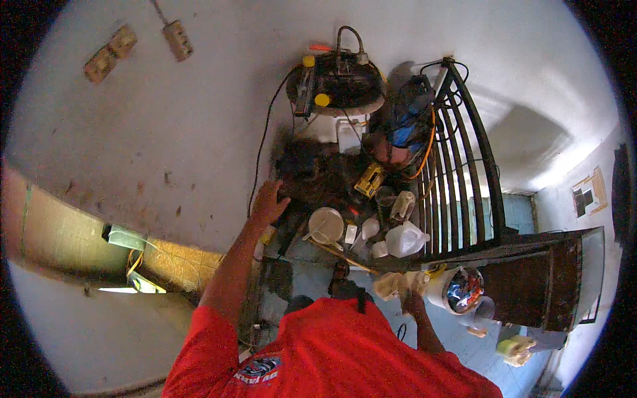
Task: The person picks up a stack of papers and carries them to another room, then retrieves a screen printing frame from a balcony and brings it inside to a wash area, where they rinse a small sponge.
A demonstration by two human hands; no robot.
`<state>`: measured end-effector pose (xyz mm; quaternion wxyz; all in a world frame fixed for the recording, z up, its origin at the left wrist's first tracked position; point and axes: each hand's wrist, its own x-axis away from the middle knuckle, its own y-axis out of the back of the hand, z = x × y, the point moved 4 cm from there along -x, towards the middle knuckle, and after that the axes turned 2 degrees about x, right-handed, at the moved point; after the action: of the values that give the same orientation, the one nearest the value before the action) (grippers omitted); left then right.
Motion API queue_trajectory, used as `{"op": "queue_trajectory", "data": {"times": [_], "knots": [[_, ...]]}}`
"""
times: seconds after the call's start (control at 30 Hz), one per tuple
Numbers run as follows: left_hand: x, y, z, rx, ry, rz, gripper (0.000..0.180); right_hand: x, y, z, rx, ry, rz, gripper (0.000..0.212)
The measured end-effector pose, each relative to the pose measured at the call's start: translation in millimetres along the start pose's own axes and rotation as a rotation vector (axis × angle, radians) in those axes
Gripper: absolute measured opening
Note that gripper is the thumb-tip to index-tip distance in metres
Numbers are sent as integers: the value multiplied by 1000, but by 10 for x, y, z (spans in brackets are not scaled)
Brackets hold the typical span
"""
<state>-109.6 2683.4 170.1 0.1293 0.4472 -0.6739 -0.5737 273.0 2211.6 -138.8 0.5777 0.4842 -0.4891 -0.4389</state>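
My left hand (267,202) reaches forward at the edge of a dark, cluttered pile (318,174), its fingers apart and nothing visible in them. On the right, my right hand (413,292) is low beside a pale tan object (387,286) whose kind I cannot make out. The fingers there are blurred, so any grip is unclear. Close by stands a white bucket (438,290) with blue and red things inside. A thin wooden stick (342,255) ends near the tan object. Between the hands are a round whitish lid or bowl (326,226) and a translucent plastic jug (406,239).
Behind the pile is a round dark-topped drum (345,89) with a hose. A yellow-and-black tool (369,181) lies in front of it. A dark slatted frame (464,159) leans on the right, near a brown wooden cabinet (531,285). Black cable (260,156) hangs along the wall.
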Motion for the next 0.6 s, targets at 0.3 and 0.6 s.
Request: {"op": "queue_trajectory", "data": {"times": [0.3, 0.6], "knots": [[-2949, -760, 1353, -308, -55, 84, 68, -1035, 2750, 361, -1530, -959, -147, 36], [-4250, -1438, 657, -214, 282, 464, 70, 497, 2272, 1607, -1443, -1803, -466, 34]]}}
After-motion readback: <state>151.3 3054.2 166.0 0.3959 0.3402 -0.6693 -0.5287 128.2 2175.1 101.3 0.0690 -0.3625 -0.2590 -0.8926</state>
